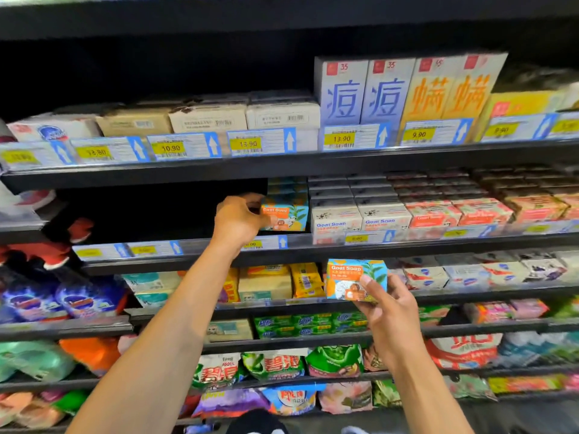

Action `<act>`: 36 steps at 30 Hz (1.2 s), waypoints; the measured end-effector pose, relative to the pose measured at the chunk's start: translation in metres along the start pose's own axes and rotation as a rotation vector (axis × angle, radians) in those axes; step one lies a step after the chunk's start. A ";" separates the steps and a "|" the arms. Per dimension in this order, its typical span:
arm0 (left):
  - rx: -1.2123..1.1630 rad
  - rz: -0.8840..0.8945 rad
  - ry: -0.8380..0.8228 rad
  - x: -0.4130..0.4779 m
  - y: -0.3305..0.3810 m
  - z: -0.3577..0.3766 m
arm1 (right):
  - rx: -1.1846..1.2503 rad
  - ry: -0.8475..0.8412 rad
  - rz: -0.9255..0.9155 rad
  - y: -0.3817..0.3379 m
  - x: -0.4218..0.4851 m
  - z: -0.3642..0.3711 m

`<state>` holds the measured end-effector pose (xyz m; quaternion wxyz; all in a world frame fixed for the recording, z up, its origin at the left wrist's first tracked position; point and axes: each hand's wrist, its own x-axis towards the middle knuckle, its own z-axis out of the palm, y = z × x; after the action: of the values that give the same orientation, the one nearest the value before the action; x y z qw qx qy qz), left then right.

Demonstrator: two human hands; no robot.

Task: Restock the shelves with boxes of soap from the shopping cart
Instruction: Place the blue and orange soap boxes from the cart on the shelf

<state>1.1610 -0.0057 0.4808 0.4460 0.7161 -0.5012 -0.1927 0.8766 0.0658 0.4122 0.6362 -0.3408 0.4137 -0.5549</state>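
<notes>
Right thumb (369,281) lies flat on the front face of the held box (351,277), with the other fingers under and behind it. The right hand (391,317) has a secure pinch. Box is upright, label to camera, centre-right of frame, in the air in front of the lower shelves.

Left fingers (255,211) curl onto the left end of the shelf box (283,214). It sits centre frame on the mid shelf (297,255), at the front of the orange-teal stack, just beside the white boxes (360,219) on its right. It's blurred there: the left hand (241,222) looks like it's gripping, but could be only nudging.

Handling, my read: small carton, light, stiff card, glossy so a bit slick, and the corners dent if squeezed. Pinch across opposite faces, thumb against fingers, and slide it in flat. Cart not in view.
</notes>
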 end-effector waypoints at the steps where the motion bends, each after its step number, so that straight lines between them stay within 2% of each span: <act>1: 0.039 0.007 -0.001 0.003 -0.001 0.002 | -0.001 -0.003 -0.005 0.001 0.003 0.001; 18: 0.342 0.088 0.017 0.001 0.003 0.015 | 0.005 -0.091 -0.033 0.006 0.027 0.010; 23: 0.417 0.103 0.019 -0.004 0.003 0.013 | -0.069 -0.114 -0.080 0.006 0.031 0.018; 25: 0.408 0.182 0.089 -0.013 0.003 0.012 | -0.081 -0.130 -0.091 0.007 0.032 0.021; 27: 0.293 0.337 0.161 -0.030 0.005 0.009 | -0.089 -0.144 -0.104 0.007 0.033 0.024; 28: 0.179 0.384 0.125 -0.040 0.009 0.008 | -0.102 -0.158 -0.116 0.005 0.033 0.026; 30: -0.034 0.364 -0.094 -0.062 0.020 0.004 | -0.089 -0.199 -0.135 0.003 0.033 0.031; 32: -0.083 0.310 -0.319 -0.076 0.026 0.001 | -0.056 -0.238 -0.150 0.000 0.032 0.037; 34: -0.042 0.295 -0.369 -0.079 0.026 0.001 | -0.075 -0.253 -0.187 -0.005 0.031 0.046; 36: -0.062 0.261 -0.312 -0.074 0.026 -0.002 | -0.126 -0.245 -0.242 -0.007 0.030 0.054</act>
<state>1.1163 0.0586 0.4909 0.4059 0.5926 -0.6465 -0.2572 0.9233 0.0333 0.4370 0.5878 -0.4922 0.3228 -0.5550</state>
